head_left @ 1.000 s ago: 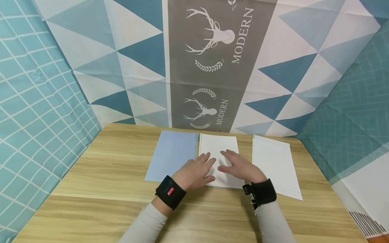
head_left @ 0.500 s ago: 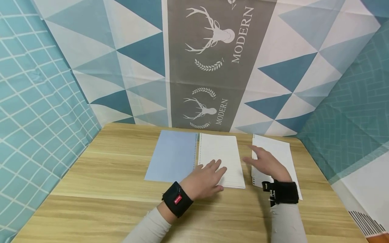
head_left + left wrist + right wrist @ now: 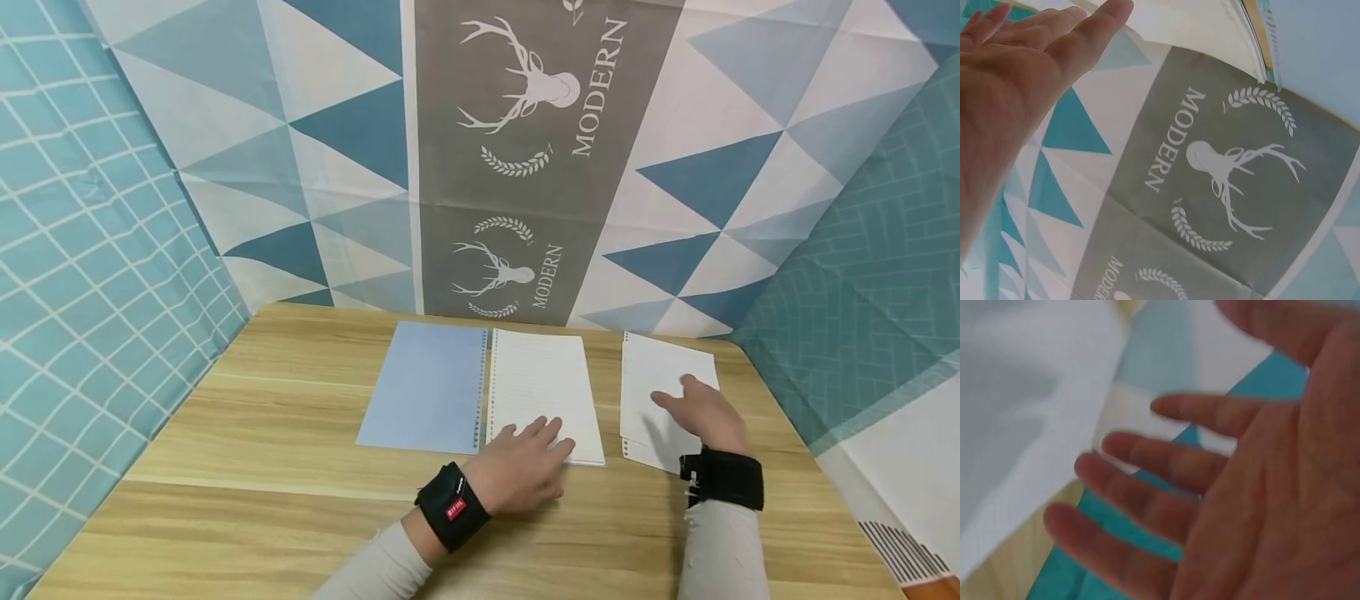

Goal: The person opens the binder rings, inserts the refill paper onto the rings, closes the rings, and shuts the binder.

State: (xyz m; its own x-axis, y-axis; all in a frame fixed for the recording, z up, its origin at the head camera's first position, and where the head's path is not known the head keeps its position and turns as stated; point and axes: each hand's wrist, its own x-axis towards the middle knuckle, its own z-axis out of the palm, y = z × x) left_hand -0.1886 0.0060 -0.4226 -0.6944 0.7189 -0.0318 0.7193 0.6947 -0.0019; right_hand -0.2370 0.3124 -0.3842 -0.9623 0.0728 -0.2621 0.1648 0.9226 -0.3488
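A stack of lined white loose-leaf paper (image 3: 540, 375), punched along its left edge, lies mid-table. Over its near edge is my left hand (image 3: 521, 467), fingers spread and palm down. In the left wrist view the fingers (image 3: 1088, 37) are extended with nothing between them. To the right lie white punched sheets (image 3: 652, 379), slightly askew so that a lower corner sticks out. My right hand (image 3: 708, 414) hovers over them, casting a shadow on the paper. Its fingers (image 3: 1166, 462) are spread and hold nothing in the right wrist view.
A blue notebook cover (image 3: 427, 387) with holes along its right edge lies left of the middle stack. All of it rests on a wooden table (image 3: 247, 442). Patterned cloth (image 3: 495, 167) hangs behind the table and along both sides.
My right hand has moved right, from the middle stack to above the right sheets. My left hand has slid slightly right and nearer, uncovering more of the blue cover and the middle stack.
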